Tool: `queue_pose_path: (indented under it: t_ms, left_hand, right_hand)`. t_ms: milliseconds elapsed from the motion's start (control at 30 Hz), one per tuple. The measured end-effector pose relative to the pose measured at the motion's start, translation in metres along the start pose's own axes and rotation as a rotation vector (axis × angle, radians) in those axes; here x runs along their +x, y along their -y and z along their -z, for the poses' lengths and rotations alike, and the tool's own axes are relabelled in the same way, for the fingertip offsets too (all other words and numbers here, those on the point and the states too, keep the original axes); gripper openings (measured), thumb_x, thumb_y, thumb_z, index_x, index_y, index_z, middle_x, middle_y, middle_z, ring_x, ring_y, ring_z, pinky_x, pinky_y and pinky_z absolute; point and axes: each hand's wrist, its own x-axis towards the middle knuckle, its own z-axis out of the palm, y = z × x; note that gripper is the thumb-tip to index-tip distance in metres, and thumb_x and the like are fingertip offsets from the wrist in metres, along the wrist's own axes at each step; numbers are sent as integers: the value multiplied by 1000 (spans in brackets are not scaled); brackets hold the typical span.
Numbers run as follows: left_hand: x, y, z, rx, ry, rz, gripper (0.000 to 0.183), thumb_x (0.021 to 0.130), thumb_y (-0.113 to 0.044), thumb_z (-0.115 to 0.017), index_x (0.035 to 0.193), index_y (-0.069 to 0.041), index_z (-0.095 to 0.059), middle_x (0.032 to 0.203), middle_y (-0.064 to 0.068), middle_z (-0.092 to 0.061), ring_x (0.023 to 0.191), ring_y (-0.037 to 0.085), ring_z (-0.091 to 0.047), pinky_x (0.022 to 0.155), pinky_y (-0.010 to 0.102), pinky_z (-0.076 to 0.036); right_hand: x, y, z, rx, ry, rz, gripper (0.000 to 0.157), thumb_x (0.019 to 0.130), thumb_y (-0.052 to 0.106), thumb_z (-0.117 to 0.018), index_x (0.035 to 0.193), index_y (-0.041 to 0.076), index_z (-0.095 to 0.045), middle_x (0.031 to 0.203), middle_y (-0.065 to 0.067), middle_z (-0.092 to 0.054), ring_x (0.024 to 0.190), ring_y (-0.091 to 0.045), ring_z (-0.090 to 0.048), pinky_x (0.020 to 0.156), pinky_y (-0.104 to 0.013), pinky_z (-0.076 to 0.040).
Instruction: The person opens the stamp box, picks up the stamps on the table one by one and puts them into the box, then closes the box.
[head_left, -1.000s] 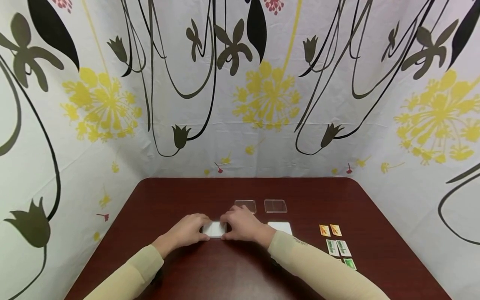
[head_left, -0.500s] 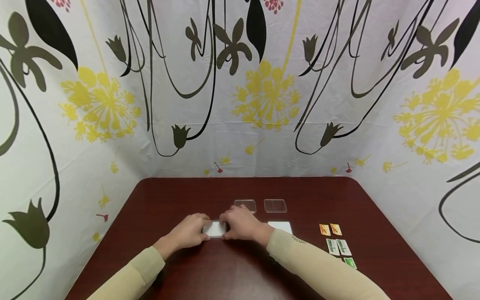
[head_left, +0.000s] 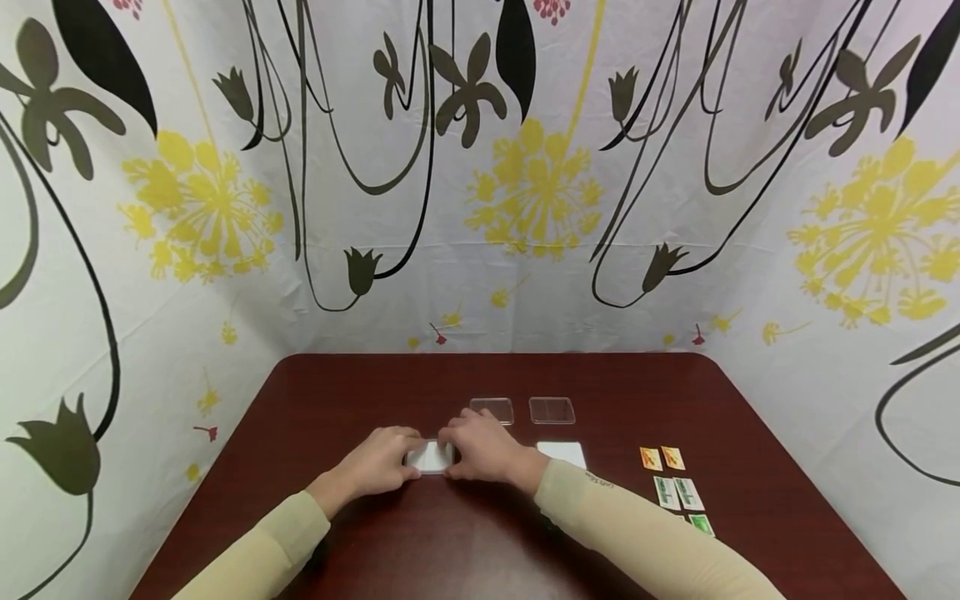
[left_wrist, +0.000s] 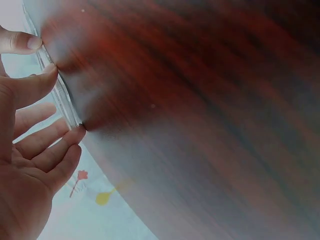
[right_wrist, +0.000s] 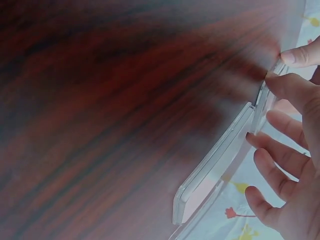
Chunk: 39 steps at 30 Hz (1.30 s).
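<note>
Fingers [left_wrist: 56,151] of left hand [head_left: 372,461], right hand [head_left: 483,448] grip case [head_left: 430,458], corners obscured.

Free lane nr side of white case [head_left: 431,458]

Tabletop [head_left: 420,533] free nr side of it, also beyond it to L. In way: L hand [head_left: 378,460], R hand [head_left: 483,446] at its ends; clear plastic pcs [head_left: 552,411] beyond, to R; 2nd white case [head_left: 562,452], then packets [head_left: 666,493], further R.

Too small to read: lettering [head_left: 600,481] on the right sleeve [head_left: 645,525] at five o'clock, green print on white packets [head_left: 688,494] at four o'clock
</note>
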Motion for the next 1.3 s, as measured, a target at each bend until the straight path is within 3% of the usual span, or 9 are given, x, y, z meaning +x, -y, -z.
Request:
queue_pose_path:
  t_ms: [233,533,1300]
  left_hand:
    - [0,-1,1,-17,-3,4,43,88,-22,-79,127,-9,-70,121,5,-66,104,18,-64,81,33,-56]
    - [-1,-2,7,-45,15,36,46,89,-24,-78,131,-9,-68,126,6,-64,108,19,-63,84,35,-56]
    - [-4,3,8,-128,10,69,46,90,-28,-78,132,-11,-68,128,3,-63,114,20,-61,89,39,-54]
  right_hand:
    - [0,-1,-1,8,6,-9,35,78,48,-84,104,29,-72,101,11,-66,92,-12,-51,79,-39,-45]
    - [2,-1,-1,31,8,-13,36,78,45,-84,108,28,-72,104,10,-68,96,-13,-53,84,-44,-47]
    - [-1,-4,6,62,4,-4,37,82,46,-80,113,27,-74,106,10,-69,97,-13,-52,83,-41,-45]
